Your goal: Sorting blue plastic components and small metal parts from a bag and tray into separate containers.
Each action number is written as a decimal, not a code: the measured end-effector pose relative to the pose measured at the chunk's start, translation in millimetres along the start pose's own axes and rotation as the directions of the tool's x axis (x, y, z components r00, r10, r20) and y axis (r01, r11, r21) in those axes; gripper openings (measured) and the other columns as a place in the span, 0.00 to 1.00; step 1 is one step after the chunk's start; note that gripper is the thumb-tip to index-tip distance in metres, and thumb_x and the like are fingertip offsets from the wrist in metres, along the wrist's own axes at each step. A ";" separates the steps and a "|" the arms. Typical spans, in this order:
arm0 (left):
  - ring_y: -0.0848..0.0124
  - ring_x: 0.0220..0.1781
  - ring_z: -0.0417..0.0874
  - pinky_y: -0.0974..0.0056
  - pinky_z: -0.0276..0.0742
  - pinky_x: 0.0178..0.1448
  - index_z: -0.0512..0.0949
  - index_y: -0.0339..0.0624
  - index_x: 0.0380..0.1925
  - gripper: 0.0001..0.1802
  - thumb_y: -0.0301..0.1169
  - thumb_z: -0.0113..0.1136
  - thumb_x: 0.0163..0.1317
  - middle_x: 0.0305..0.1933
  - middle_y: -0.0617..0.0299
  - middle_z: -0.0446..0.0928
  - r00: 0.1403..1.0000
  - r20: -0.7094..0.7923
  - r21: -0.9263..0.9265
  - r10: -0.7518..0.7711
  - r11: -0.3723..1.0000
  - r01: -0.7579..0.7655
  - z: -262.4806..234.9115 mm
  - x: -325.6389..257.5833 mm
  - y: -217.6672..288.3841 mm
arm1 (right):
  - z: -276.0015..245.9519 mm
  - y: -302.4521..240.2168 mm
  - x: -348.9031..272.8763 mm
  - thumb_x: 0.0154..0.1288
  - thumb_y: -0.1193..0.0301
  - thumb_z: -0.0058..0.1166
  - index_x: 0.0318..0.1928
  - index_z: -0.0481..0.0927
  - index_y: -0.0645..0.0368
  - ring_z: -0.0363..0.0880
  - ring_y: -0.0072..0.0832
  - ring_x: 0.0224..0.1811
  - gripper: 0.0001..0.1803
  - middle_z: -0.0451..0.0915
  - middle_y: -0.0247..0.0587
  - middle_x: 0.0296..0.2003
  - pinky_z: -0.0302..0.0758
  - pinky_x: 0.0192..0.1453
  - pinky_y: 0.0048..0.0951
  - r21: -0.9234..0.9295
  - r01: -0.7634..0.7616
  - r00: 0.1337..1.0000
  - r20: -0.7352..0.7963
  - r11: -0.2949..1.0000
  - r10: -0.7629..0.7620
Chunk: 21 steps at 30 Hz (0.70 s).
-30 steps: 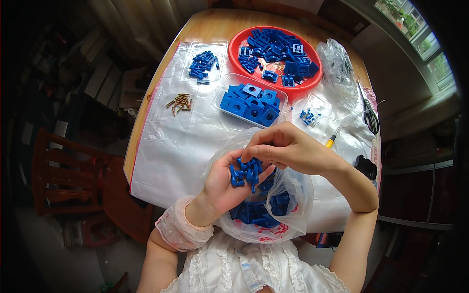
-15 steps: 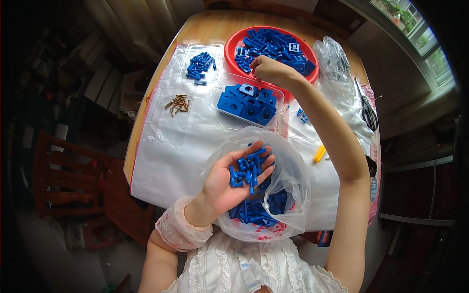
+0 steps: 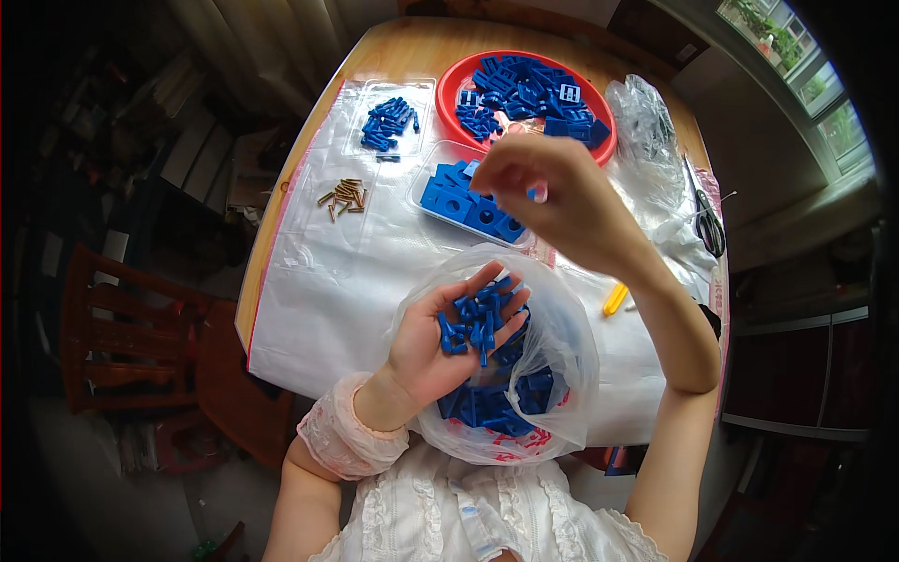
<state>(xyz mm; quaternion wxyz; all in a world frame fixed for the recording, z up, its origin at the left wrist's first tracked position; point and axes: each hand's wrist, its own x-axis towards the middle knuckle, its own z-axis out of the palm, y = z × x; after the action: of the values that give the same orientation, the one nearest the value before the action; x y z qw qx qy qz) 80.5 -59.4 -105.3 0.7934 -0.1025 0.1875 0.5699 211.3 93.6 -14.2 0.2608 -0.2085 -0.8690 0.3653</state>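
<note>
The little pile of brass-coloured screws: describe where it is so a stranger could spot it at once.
Start at the round wooden table and the clear plastic sheet spread over it. Near the sheet's left edge lies the little pile of brass-coloured screws, below the small clear tray of blue pins. It is the only metal-coloured heap among blue plastic parts.

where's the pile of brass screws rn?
Head view: the small pile of brass screws lies on the clear plastic sheet, table's left side, below-left of the small blue pegs.

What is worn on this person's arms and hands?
Both hands are bare, with no gloves. The left hand has a gathered pale pink lace cuff at the wrist. The right hand and its forearm are uncovered, no sleeve showing.
</note>
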 end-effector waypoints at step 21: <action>0.62 0.61 0.82 0.52 0.81 0.63 0.74 0.41 0.59 0.20 0.37 0.37 0.81 0.56 0.53 0.80 0.982 0.167 0.045 -0.088 0.996 0.082 -22.1 3.7 3.6 | 36.2 -24.6 -61.9 0.53 0.80 0.66 0.38 0.82 0.63 0.80 0.44 0.41 0.11 0.77 0.45 0.38 0.77 0.43 0.42 -0.150 0.193 0.974 0.147 0.970 -0.171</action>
<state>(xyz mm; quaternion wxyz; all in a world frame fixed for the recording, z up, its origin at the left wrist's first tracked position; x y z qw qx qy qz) 74.2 -63.4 -126.7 0.8318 -0.0469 0.1260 0.5386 233.3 24.4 -36.1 0.2169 -0.1235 -0.9270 0.2802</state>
